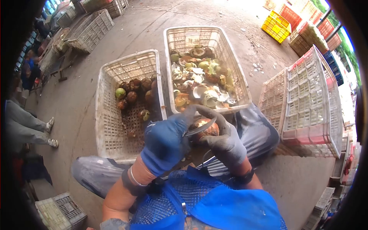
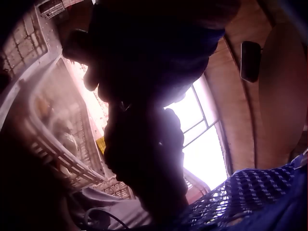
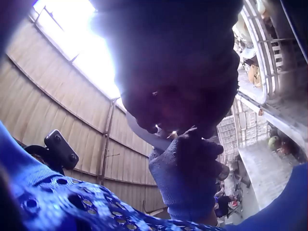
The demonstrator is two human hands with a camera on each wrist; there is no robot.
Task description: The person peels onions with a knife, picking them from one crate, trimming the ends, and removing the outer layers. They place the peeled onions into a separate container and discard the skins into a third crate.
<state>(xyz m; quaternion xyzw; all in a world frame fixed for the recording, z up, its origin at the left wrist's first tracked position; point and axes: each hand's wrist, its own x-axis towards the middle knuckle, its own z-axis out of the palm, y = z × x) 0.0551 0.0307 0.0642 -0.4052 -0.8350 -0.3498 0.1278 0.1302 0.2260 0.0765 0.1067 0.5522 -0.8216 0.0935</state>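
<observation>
My left hand (image 1: 165, 142), in a blue glove and blurred, grips a curved knife (image 1: 203, 128) whose thin metal blade crosses a round brown fruit (image 1: 210, 132). That fruit looks like a small coconut with part of its skin pared to paler patches. In a grey glove, my right hand (image 1: 229, 145) holds it from the right side, fingers curled round it. Both hands meet over my lap, just in front of the crates. The left wrist view shows the hands as dark shapes; in the right wrist view the blade (image 3: 144, 132) shows beside the blue glove (image 3: 185, 171).
A left crate (image 1: 100, 103) holds several brown and green whole fruits (image 1: 132, 96). In the right crate (image 1: 237, 76) lie white and green peelings (image 1: 197, 78). Stacked crates (image 1: 306, 99) stand at right, a yellow crate (image 1: 276, 27) farther back. Another person's legs (image 1: 27, 124) show at left.
</observation>
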